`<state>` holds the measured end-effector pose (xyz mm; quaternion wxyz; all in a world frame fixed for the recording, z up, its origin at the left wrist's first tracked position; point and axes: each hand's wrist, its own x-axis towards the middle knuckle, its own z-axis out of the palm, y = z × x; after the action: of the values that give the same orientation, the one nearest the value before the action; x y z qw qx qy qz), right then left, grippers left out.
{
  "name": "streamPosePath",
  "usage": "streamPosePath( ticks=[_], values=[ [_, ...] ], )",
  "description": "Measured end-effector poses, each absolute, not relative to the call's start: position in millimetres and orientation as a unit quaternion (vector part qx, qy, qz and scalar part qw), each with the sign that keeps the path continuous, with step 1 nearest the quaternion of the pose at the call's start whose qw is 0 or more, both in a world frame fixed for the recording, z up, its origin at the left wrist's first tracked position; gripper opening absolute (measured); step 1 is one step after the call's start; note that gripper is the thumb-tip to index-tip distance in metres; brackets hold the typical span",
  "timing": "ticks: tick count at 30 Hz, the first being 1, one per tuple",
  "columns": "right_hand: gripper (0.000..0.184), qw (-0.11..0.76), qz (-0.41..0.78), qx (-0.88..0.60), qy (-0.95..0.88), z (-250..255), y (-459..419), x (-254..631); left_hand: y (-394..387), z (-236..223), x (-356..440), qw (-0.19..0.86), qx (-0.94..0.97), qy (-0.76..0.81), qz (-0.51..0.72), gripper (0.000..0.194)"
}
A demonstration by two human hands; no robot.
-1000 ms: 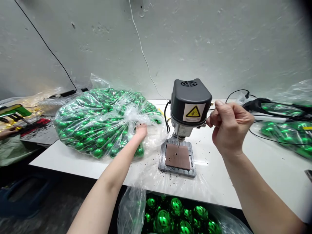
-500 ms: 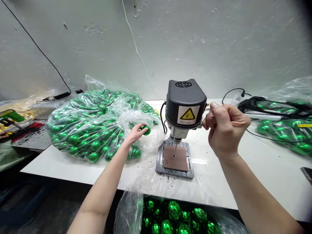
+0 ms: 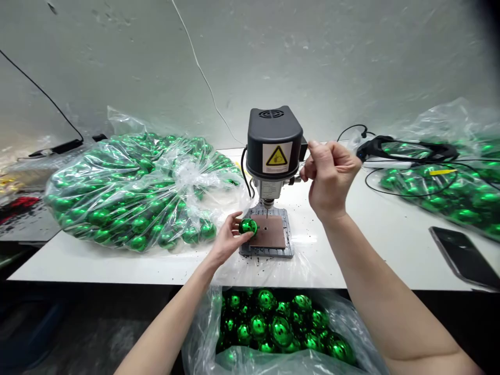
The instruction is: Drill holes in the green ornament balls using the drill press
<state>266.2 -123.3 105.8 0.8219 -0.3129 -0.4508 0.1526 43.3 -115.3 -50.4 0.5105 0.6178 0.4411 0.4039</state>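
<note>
Between the fingers of my left hand (image 3: 227,240) is a shiny green ball (image 3: 249,226). It is held at the left edge of a brown board (image 3: 269,235) with a small dark hole, which lies on the grey base (image 3: 289,237) of a bench drill press (image 3: 274,140). The thin drill bit (image 3: 267,212) points down above the board. My right hand (image 3: 330,177) is closed around the drill press's feed handle (image 3: 299,178), at the right of the motor housing; the fingers hide most of that handle.
A clear bag of green balls (image 3: 117,198) fills the table's left side. Another open bag of balls (image 3: 281,328) hangs below the front edge. At right are a phone (image 3: 463,255), black glasses-like gear (image 3: 406,148) and more bagged balls (image 3: 464,198). Dark shavings dot the white table (image 3: 332,260).
My left hand has come out of the bag opening with a green ball and brought it right to the drill base. My right hand stays on the handle. The view has shifted right.
</note>
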Motion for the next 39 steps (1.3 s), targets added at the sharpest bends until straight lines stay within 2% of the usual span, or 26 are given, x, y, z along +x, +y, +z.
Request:
streamPosePath(
  ticks=[4,7,13,18,22,39],
  values=[
    [0.045,0.822,0.148,-0.312,-0.452,105.2,-123.5,265.6,-106.4,-63.0,60.2,0.403,0.701,0.435,0.397,0.049],
    [0.046,0.82,0.147,-0.313,-0.456,104.6,-124.0,265.9,-100.5,-67.2,67.8,0.369,0.743,0.4,0.389,0.048],
    [0.047,0.817,0.136,-0.318,-0.461,103.5,-123.7,266.8,-94.8,-72.7,77.0,0.38,0.746,0.408,0.365,0.059],
    [0.046,0.82,0.136,-0.317,-0.458,103.6,-123.5,266.3,-91.9,-76.7,83.7,0.364,0.742,0.425,0.369,0.054],
    [0.046,0.819,0.137,-0.318,-0.458,104.4,-124.3,266.0,-89.5,-83.2,93.6,0.392,0.731,0.396,0.394,0.053],
    [0.045,0.815,0.148,-0.305,-0.47,100.3,-128.0,266.4,-94.6,-91.5,104.0,0.361,0.75,0.369,0.413,0.056]
  ],
)
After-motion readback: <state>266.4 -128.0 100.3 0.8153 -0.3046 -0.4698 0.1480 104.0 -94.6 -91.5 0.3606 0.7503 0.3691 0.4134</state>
